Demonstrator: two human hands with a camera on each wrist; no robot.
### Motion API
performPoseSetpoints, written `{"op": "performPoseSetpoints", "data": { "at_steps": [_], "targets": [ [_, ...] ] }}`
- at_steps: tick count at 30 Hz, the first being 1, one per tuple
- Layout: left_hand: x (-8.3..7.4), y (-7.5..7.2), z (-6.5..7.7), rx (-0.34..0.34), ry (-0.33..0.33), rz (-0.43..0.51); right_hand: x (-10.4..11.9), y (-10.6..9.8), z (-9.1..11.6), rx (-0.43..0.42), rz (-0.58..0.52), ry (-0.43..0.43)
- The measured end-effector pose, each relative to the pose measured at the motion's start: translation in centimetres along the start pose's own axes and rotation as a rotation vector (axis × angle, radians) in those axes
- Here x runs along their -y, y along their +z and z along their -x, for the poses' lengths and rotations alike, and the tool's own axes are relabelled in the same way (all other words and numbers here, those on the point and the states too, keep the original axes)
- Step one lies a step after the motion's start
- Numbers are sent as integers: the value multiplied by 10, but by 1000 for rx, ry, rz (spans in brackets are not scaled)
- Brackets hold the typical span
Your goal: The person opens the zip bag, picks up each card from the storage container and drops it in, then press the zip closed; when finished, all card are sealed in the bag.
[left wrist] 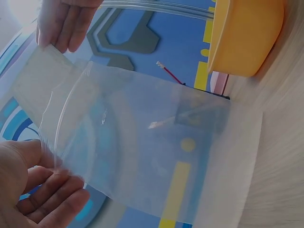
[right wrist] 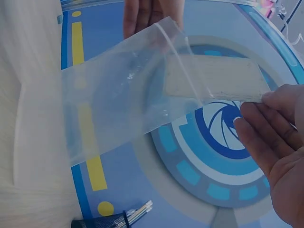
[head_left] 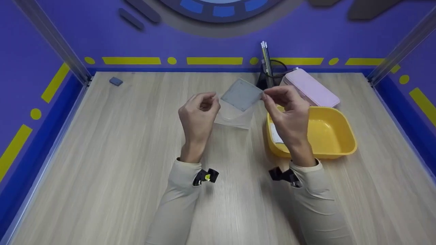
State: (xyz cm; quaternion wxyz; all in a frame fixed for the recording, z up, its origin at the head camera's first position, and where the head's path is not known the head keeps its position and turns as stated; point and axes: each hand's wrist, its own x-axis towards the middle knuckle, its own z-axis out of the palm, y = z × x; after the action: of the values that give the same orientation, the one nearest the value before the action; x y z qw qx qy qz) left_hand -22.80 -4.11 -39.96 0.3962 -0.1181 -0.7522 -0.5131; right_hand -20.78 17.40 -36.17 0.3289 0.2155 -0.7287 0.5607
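A clear zip bag (left wrist: 137,137) hangs from my left hand (head_left: 199,114), pinched by thumb and fingers at a corner near its zip mouth. My right hand (head_left: 289,112) pinches one corner of a thin, flat grey-white square (right wrist: 232,78), its material unclear. In the right wrist view the far part of this square shows through the film past the zip line, while the near part stands outside the mouth. Both are held up over the table, the bag (head_left: 235,120) with its bottom lowest.
A yellow tub (head_left: 327,132) stands under and beside the right hand, with a white flat piece (head_left: 275,133) inside. Behind it lie a pink case (head_left: 313,88) and a black mesh holder (head_left: 261,81) with pencils. A small blue-grey block (head_left: 116,81) sits at the far left.
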Motion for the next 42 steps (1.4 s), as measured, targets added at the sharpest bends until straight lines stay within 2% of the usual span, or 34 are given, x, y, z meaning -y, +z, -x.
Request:
{"op": "performPoseSetpoints", "data": {
  "at_steps": [6,10,16,24,31,42],
  "targets": [
    [0,0,0,1,-15,18,-9,3,0,78,80,-88],
    [0,0,0,3,-12,21,-13,2,-1,141,133,-105],
    [1,1,1,-1,3,22,-16,0,-2,228,149,-120],
    [1,0,1,6,12,10,-16,-2,0,319,169,-77],
    [-1,0,1,16,-11,21,-13,-6,-1,385,154,-36],
    [-3,0,1,22,-23,8,-11,-9,-1,414,160,-2]
  ]
}}
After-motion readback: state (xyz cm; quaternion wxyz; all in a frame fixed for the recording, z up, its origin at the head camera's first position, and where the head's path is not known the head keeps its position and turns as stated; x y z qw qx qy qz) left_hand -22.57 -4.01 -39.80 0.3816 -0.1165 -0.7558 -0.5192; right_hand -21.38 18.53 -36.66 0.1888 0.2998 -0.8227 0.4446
